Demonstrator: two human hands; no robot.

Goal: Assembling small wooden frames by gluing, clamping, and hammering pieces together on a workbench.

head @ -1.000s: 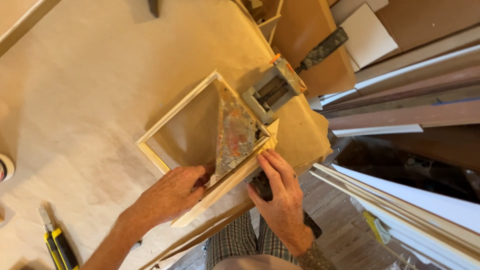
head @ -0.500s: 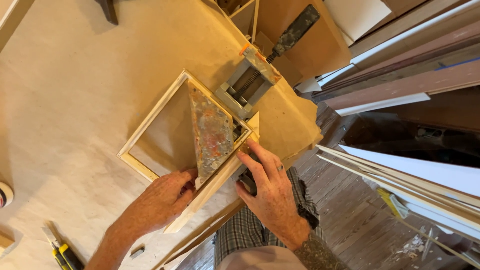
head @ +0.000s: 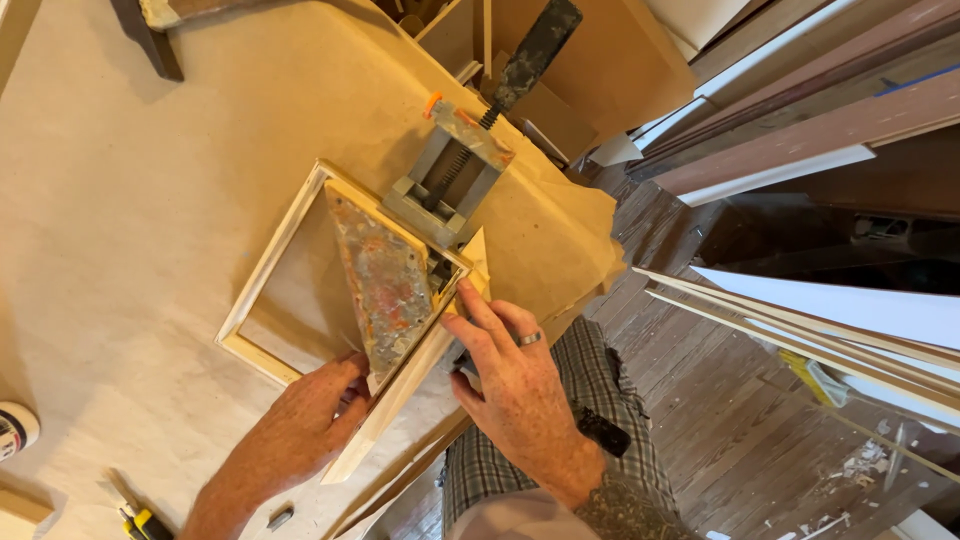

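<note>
Wooden frame (head: pixel 290 262), pale and unfinished, lies flat on the paper-covered workbench (head: pixel 120 200) with one corner held in a grey corner clamp (head: pixel 445 195) on its far side. The left hand (head: pixel 305 425) rests on the near rail of the frame, fingers curled loosely against the wood and against the edge of a stained triangular plate (head: pixel 385 285) that lies across the frame's corner. The right hand (head: pixel 520 385), wearing a ring, has its fingers stretched out and pressed on the frame's near right corner, just beside the clamp; I cannot tell whether it also grips the dark object partly hidden under its palm. As I judge it, the joint could slip out of square if either hand pushes unevenly, since the loose near rail is held only by finger pressure, and the frame sits close to the bench edge. Beyond the clamp, its dark screw handle (head: pixel 530 45) juts toward stacked boards (head: pixel 800 120). Left of the frame, well apart, a small round container (head: pixel 15 430) sits at the bench edge, and a yellow-handled tool (head: pixel 145 522) lies near the left wrist. Long white mouldings (head: pixel 830 330) lean over the plank floor to the right of the frame.
</note>
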